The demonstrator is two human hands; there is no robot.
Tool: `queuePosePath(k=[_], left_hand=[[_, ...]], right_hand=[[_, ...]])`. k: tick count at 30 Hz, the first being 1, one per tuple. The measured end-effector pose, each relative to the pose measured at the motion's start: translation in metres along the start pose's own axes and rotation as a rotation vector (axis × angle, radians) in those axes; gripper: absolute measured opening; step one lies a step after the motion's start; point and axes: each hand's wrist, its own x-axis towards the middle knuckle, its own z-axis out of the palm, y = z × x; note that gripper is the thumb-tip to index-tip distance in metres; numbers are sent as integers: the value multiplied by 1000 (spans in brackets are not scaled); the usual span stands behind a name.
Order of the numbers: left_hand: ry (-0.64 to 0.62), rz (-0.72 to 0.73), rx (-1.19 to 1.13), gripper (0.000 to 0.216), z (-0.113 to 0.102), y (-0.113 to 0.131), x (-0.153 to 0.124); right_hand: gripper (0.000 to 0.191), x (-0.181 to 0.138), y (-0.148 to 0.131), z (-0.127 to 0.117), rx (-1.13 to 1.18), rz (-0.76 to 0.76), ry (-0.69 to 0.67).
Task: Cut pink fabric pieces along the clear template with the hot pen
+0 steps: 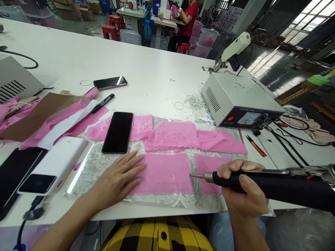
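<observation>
My left hand (119,177) lies flat, fingers spread, its fingertips on the left edge of a pink fabric rectangle (166,174). A thick black hand-held tool (285,188) with a pointed metal tip is in my right hand (246,191), fingers wrapped round it. The tip is at the rectangle's right edge; contact with the cloth cannot be told. Right of that edge lies a second pink piece (211,164), partly behind my right hand. Both rest on a grey mottled board (96,174) under clear sheeting. Pink lace fabric (172,136) runs along the board's far side, a black phone (118,132) on it.
A grey control box (235,101) with a dial and cables stands at right, a cutter knife (256,146) before it. White thread (197,106) lies in a tangle beside it. At left are a power bank (53,164), a marker (103,103) and cloth scraps. A person in red (190,17) sits beyond.
</observation>
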Motion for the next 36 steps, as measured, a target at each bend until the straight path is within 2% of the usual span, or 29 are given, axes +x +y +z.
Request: queuePosePath(k=[4, 8, 11, 14, 17, 21, 25, 29, 32, 36], left_hand=[[4, 17, 12, 41, 0, 0, 0], [31, 33, 4, 39, 0, -3, -1], [99, 46, -7, 36, -7, -1, 0], [169, 87, -7, 33, -17, 15, 7], [171, 145, -20, 28, -20, 48, 23], [137, 144, -29, 24, 6, 98, 60], [101, 144, -31, 18, 47, 129, 95], [19, 189, 49, 17, 72, 144, 109], [-5, 191, 81, 17, 79, 148, 109], [26, 149, 76, 20, 84, 149, 106]], right_hand=[[13, 2, -1, 0, -1, 16, 29], [18, 6, -8, -7, 7, -10, 153], [21, 13, -15, -18, -3, -31, 254], [23, 20, -20, -29, 15, -25, 322], [24, 25, -22, -37, 38, -25, 313], [22, 35, -20, -42, 66, -27, 239], [19, 50, -14, -42, 95, -25, 129], [18, 61, -4, -41, 106, 6, 32], [18, 65, 3, -39, 114, 36, -6], [18, 68, 9, -33, 113, 59, -77]])
